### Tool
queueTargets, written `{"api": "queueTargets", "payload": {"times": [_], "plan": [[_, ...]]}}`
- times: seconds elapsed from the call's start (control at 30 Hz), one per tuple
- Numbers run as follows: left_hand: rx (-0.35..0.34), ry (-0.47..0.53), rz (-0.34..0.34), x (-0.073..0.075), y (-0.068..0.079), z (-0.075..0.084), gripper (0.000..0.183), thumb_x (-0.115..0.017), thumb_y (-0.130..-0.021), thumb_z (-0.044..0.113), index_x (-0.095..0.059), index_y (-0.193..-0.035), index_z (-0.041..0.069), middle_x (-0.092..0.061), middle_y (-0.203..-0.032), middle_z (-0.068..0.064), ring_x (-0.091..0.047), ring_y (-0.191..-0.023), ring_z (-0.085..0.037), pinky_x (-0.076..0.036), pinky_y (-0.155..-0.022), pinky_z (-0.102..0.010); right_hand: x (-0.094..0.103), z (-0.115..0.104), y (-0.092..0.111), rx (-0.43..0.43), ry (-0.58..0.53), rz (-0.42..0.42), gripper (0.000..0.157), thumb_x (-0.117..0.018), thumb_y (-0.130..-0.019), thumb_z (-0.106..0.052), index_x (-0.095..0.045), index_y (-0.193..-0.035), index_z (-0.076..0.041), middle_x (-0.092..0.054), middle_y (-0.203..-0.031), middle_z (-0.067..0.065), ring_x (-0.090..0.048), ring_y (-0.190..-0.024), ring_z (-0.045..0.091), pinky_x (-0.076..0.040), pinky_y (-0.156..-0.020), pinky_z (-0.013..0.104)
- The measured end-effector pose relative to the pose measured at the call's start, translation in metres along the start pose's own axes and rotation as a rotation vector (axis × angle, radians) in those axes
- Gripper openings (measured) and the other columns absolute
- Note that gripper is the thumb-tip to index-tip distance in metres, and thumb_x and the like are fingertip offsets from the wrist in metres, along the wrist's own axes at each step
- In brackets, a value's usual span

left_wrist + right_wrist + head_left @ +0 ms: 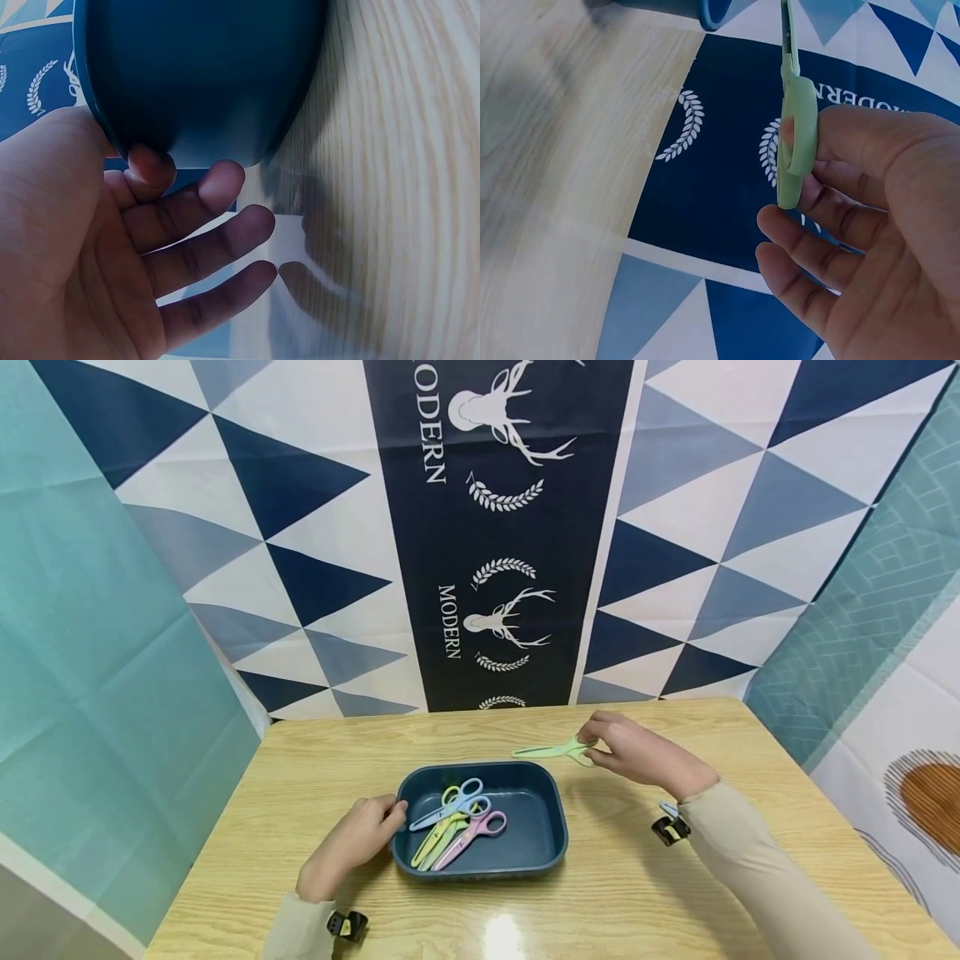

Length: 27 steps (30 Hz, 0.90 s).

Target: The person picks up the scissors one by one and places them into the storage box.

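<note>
A dark blue tray (546, 843) sits in the middle of the wooden table (675, 893) with several pastel scissors (457, 822) lying in it. My left hand (360, 835) rests against the tray's left rim, fingers loosely extended; the left wrist view shows the fingers (195, 225) touching the tray's outer wall (202, 75). My right hand (637, 752) holds green scissors (551, 749) by the handle above the table's far edge, blades pointing left. In the right wrist view the green handle (799, 127) is pinched in that hand's fingers (855, 150).
A patterned cloth backdrop (495, 527) hangs right behind the table. Teal cloth (97, 677) borders the left side and patterned cloth (892, 635) the right. Bare wood lies in front of and to the right of the tray.
</note>
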<state>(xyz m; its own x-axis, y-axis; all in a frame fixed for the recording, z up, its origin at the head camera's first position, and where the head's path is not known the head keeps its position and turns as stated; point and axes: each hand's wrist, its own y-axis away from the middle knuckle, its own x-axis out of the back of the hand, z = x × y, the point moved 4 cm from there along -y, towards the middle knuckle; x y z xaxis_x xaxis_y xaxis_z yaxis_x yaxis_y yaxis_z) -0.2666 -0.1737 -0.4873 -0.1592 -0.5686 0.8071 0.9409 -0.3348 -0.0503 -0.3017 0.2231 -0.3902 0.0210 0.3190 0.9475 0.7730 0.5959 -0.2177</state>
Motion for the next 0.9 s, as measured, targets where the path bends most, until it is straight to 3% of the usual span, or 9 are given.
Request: {"api": "queueTargets", "payload": {"times": [0.37, 0.9], "plan": [[0.002, 0.000, -0.005, 0.001, 0.000, 0.000, 0.038, -0.049, -0.108, 0.023, -0.049, -0.071, 0.015, -0.040, -0.060, 0.006, -0.035, -0.051, -0.005, -0.033, -0.053, -0.021, 0.002, -0.014, -0.014, 0.056, 0.027, -0.013, 0.009, -0.076, -0.092, -0.005, -0.074, -0.101, -0.004, -0.068, -0.101, 0.006, -0.066, -0.094, 0.021, -0.058, -0.081, 0.037], [0.007, -0.003, -0.003, 0.001, 0.000, 0.000, 0.038, -0.050, -0.108, 0.023, -0.050, -0.070, 0.015, -0.041, -0.060, 0.006, -0.037, -0.050, -0.006, -0.034, -0.053, -0.022, 0.000, -0.030, -0.025, 0.050, 0.046, -0.038, 0.013, -0.075, -0.093, -0.011, -0.075, -0.104, -0.005, -0.068, -0.104, 0.006, -0.065, -0.097, 0.020, -0.058, -0.085, 0.037]]}}
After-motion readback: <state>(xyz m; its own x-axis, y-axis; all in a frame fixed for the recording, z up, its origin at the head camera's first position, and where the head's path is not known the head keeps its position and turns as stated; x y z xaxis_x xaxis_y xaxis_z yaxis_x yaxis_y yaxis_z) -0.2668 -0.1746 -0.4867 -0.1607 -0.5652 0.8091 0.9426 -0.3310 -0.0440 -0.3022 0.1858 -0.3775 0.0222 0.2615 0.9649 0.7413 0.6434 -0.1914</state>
